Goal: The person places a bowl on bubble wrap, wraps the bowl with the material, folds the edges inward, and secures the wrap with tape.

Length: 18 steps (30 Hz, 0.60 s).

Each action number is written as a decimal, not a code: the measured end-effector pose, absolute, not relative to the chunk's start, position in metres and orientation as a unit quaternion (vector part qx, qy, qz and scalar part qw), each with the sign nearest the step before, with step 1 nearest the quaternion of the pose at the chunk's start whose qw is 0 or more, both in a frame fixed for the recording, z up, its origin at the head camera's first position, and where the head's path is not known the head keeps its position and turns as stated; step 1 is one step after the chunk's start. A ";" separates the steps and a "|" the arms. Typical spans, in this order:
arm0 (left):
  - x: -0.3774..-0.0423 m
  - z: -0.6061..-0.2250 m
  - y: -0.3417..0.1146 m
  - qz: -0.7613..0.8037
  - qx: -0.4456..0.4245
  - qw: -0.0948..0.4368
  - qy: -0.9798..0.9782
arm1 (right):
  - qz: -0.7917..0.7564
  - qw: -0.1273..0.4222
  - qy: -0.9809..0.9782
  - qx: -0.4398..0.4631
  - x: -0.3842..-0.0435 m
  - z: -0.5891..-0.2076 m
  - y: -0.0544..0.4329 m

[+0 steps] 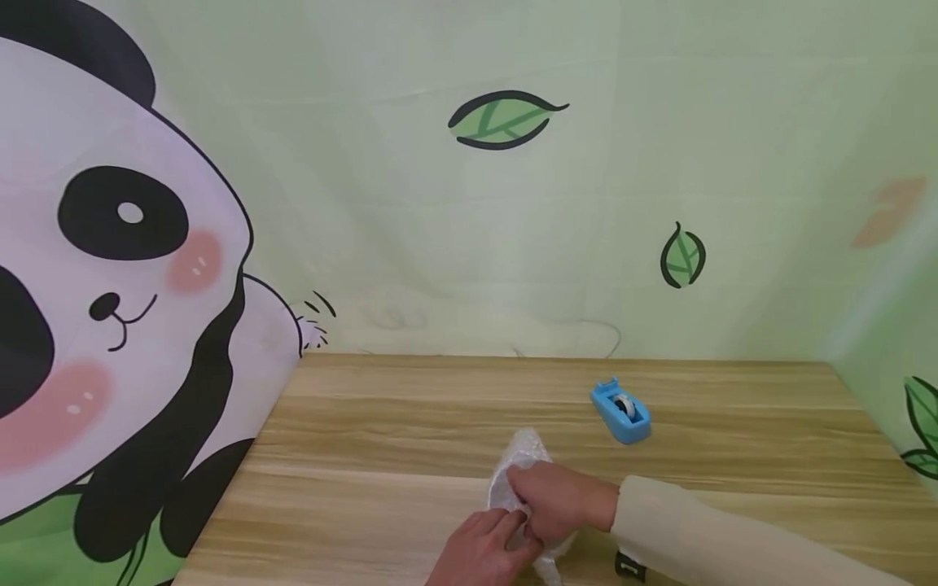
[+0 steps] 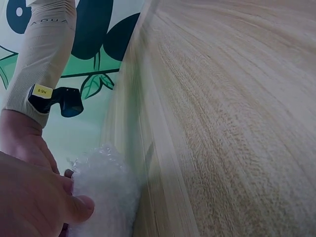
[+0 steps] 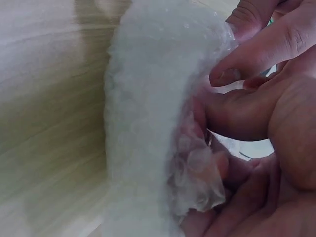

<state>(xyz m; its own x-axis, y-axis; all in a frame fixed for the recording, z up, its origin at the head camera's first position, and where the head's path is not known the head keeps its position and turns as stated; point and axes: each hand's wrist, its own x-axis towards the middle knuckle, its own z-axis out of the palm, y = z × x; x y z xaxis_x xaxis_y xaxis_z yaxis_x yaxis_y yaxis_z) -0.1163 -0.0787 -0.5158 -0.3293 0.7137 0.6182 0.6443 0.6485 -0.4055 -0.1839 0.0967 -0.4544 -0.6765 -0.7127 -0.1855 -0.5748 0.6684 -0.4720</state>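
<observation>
A bundle of clear bubble wrap [image 1: 526,446] is held low over the front middle of the wooden table; whatever may be inside it cannot be made out. My right hand [image 1: 560,500] grips it from the right, fingers curled at a loose, crumpled edge of the wrap [image 3: 197,173] in the right wrist view. Close beside it, my left hand [image 1: 479,549] pinches the same bundle. In the left wrist view, the left thumb [image 2: 83,206] lies along the wrap [image 2: 108,192].
A blue tape dispenser [image 1: 623,413] with a roll in it stands behind the hands, to the right. Under the right sleeve [image 1: 703,521], a small black object [image 1: 630,566] is partly hidden. A panda-printed cloth [image 1: 366,203] hangs behind the wooden table [image 1: 366,407].
</observation>
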 end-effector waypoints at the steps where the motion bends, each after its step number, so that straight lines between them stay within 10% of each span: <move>1: -0.116 -0.516 -0.078 0.045 -0.416 0.403 -0.814 | -0.180 0.172 0.901 -0.356 -0.184 -0.454 0.096; 18: -0.114 -0.511 -0.079 0.065 -0.416 0.353 -0.836 | -0.015 0.128 0.943 -0.307 -0.188 -0.451 0.103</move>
